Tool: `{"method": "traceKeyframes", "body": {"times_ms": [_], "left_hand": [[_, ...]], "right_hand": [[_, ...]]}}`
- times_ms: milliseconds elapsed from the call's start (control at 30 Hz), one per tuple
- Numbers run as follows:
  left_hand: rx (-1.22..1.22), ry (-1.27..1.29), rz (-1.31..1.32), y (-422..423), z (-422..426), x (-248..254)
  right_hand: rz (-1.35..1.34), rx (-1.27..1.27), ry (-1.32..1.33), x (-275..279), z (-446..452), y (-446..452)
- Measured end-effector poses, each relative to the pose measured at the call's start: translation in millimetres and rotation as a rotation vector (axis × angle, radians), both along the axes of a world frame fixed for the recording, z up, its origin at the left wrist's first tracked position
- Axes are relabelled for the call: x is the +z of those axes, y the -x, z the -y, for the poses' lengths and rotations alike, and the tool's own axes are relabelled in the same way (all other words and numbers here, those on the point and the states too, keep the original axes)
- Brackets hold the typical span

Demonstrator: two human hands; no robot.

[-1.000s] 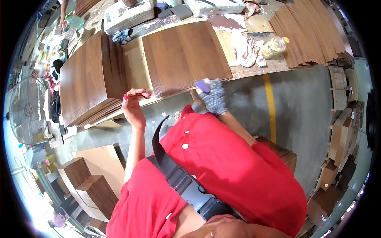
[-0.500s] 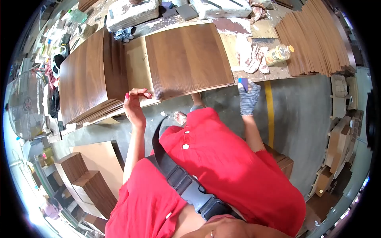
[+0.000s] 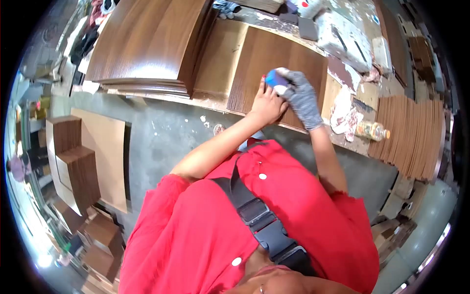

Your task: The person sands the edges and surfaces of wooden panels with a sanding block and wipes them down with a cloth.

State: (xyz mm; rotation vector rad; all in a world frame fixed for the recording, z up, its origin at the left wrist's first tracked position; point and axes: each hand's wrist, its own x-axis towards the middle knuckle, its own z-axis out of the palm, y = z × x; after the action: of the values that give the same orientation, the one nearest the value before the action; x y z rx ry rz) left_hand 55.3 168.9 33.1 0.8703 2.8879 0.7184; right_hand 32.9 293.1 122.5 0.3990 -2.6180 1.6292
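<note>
Handling one panel on the desk

My right grip is clenched around a blue block over it; my left grip has fingers outstretched. I judge this panel under way; whether the stacked panels are done, I can't tell.

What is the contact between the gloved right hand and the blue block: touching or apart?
Touching. The head view shows the gloved right hand gripping the blue block, its fingers against it with no gap showing.
</note>
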Motion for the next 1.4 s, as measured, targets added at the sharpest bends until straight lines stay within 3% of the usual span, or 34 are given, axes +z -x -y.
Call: {"method": "traceKeyframes", "body": {"times_ms": [33,67,133,167,367,633,767,900,933,1067,1167,1233,1300,1367,1400], "left_hand": [[-0.06,-0.046,0.048,0.6,1.0,-6.7],[0.076,-0.174,-0.175,-4.7,0.3,-12.4],[0.149,-0.059,-0.204,-2.6,-6.6,-19.0],[0.148,-0.136,-0.233,-0.7,-6.5,-21.9],[0.169,-0.029,-0.196,0.9,-10.4,-26.8],[0.192,-0.056,-0.346,0.8,-7.5,-34.6],[0.197,-0.034,-0.279,1.2,-8.7,-29.4],[0.174,-0.08,-0.2,-0.3,-9.2,-29.5],[0.215,-0.367,-0.022,1.4,-9.2,-21.1],[0.097,-0.079,0.165,-2.9,-0.4,-8.2],[0.154,-0.213,0.071,-3.0,-4.6,-16.3],[0.195,-0.12,-0.165,-1.4,-6.4,-15.4],[0.208,0.007,-0.192,1.1,-6.6,-12.2],[0.029,0.094,0.324,3.1,2.4,12.7],[0.058,0.137,0.24,1.3,0.7,15.3]], "right_hand": [[-0.039,0.153,-0.126,10.0,21.0,2.6],[-0.055,0.252,-0.159,-0.5,38.1,1.9],[-0.127,0.403,-0.317,-22.2,65.6,-2.5],[-0.188,0.474,-0.415,-34.9,74.0,-2.3],[-0.11,0.77,-0.568,-22.9,105.6,1.3],[-0.159,0.696,-0.421,-29.8,102.2,15.7],[-0.056,0.833,-0.512,-37.4,107.4,8.5],[-0.127,0.727,-0.429,-38.0,94.0,47.9],[-0.138,0.667,-0.444,-40.9,91.3,64.9],[-0.051,0.566,-0.53,-36.9,92.4,95.4],[-0.184,0.619,-0.457,-33.8,97.0,71.3],[-0.118,0.693,-0.51,-37.1,95.6,70.8],[-0.089,0.69,-0.514,-41.2,90.5,76.6],[-0.141,0.653,-0.525,-39.6,88.0,96.2],[-0.181,0.61,-0.534,-40.9,86.7,110.0]]}}
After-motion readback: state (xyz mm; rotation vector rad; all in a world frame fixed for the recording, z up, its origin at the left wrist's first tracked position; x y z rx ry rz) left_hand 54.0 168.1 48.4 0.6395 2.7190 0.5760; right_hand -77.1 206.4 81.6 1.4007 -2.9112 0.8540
